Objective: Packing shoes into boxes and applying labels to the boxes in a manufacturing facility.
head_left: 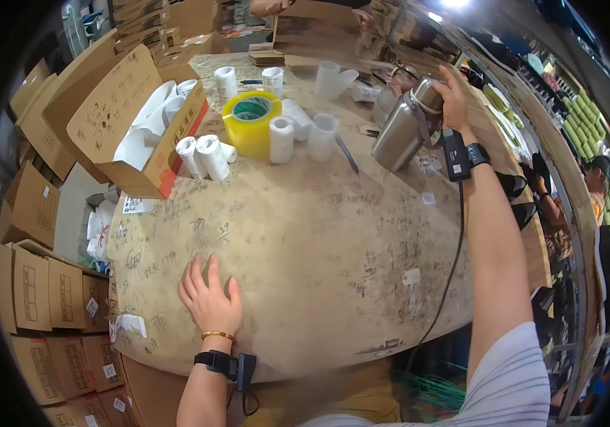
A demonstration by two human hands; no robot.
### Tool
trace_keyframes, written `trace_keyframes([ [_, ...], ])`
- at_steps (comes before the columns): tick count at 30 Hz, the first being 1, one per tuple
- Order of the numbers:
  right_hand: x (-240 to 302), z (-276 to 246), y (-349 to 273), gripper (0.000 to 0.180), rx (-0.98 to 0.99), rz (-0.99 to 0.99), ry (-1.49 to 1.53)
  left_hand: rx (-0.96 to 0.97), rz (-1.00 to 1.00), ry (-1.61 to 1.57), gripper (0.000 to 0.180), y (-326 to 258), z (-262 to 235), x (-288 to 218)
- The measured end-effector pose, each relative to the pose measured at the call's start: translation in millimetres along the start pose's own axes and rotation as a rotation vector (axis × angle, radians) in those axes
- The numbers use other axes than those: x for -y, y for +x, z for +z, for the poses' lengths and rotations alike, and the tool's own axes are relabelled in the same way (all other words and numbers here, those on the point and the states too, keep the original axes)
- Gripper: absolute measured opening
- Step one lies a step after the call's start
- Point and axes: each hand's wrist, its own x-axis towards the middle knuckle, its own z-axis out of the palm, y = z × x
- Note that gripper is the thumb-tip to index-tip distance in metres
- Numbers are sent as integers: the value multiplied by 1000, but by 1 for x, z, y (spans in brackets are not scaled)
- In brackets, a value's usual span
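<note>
While the right hand (453, 103) is touching the flask (399, 135) near its cap, the left hand (212, 295) is lying with fingers spread on the worktop (298, 249), holding nothing; whether the right is truly grasping I cannot tell, as its palm side is partly hidden; the flask is standing at the far right of the worktop, and whether it is really leaning or only looking so through the lens is unclear. If that hold is too high or loose, the flask could be tipping over, probably into the pen (347, 153) or the translucent cylinder (322, 136); the cable (451, 263), running from the right wrist's device (455, 155) toward the near edge, could be snagging if the arm swings. Left of the flask, white rolls (281, 140) and the tape (248, 128) are crowding together; the open box (123, 117) is blocking the far left corner.
</note>
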Motion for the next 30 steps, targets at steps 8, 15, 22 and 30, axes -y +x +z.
trace_keyframes([
  [8,-17,21,-18,57,-224,-124,157,28,32,50,55,0,4,5],
  [15,-16,34,-26,62,-337,-229,-17,50,48,71,54,0,6,5],
  [22,3,32,-35,64,-412,-209,-163,35,43,109,53,0,7,4],
  [30,40,25,-185,75,-250,-156,-131,29,12,157,52,-5,21,16],
])
